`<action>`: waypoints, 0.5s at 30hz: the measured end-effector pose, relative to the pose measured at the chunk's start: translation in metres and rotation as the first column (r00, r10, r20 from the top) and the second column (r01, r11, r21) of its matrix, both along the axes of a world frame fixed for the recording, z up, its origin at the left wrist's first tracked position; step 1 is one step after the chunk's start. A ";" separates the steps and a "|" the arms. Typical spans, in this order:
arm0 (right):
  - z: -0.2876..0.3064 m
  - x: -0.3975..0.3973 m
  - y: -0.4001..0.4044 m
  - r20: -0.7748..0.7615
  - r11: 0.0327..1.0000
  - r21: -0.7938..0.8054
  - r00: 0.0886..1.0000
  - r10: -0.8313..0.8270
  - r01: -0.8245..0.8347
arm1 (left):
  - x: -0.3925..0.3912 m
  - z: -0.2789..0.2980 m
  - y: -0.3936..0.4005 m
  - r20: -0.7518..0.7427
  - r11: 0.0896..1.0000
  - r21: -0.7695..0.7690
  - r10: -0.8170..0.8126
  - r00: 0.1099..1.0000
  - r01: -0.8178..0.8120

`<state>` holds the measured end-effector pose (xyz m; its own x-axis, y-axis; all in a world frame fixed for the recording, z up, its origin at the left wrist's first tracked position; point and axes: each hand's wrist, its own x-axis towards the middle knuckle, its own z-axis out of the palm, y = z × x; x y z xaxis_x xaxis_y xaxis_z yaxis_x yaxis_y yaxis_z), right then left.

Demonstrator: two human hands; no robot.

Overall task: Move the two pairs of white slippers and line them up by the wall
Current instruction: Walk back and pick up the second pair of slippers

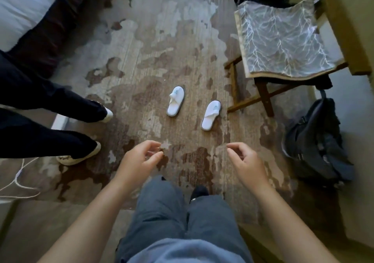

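Note:
Two white slippers lie on the patterned carpet ahead of me, apart from each other. The left slipper [175, 101] sits a little farther away; the right slipper [210, 115] lies nearer, close to the stool's legs. My left hand [139, 160] and my right hand [245, 164] hover above the carpet, short of the slippers, fingers loosely curled and holding nothing. A second pair of slippers is not in view. The wall [352, 7] runs along the right side.
A wooden stool [261, 92] with a patterned cloth on it stands at the right. A dark backpack [317, 141] lies below it by the wall. Another person's legs and shoes [81, 153] stand at the left beside a bed [22, 5]. A white cable [18, 183] trails at the lower left.

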<state>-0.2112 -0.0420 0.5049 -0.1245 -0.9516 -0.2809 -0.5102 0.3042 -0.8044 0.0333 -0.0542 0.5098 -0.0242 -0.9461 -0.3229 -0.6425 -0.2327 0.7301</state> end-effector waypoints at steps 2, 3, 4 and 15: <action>-0.007 0.003 -0.046 -0.005 1.000 0.017 1.000 0.020 -0.019 | 0.007 -0.013 -0.028 0.016 0.998 0.043 0.050 0.999 -0.051; -0.013 0.005 -0.066 0.000 0.999 0.029 1.000 0.015 -0.015 | 0.010 -0.020 -0.042 0.028 0.995 0.071 0.073 0.997 -0.075; -0.020 0.008 -0.085 0.010 0.999 0.042 1.000 0.007 -0.008 | 0.013 -0.028 -0.055 0.037 0.991 0.099 0.088 0.995 -0.091; -0.180 0.031 -0.266 -0.079 0.968 0.221 0.991 -0.106 0.121 | 0.013 -0.180 -0.285 0.055 0.968 0.246 0.027 0.998 -0.040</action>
<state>-0.1807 -0.3080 0.3249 -0.2535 -0.8433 -0.4739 -0.5112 0.5327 -0.6745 0.0458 -0.3397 0.3295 0.0288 -0.8368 -0.5468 -0.6661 -0.4239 0.6137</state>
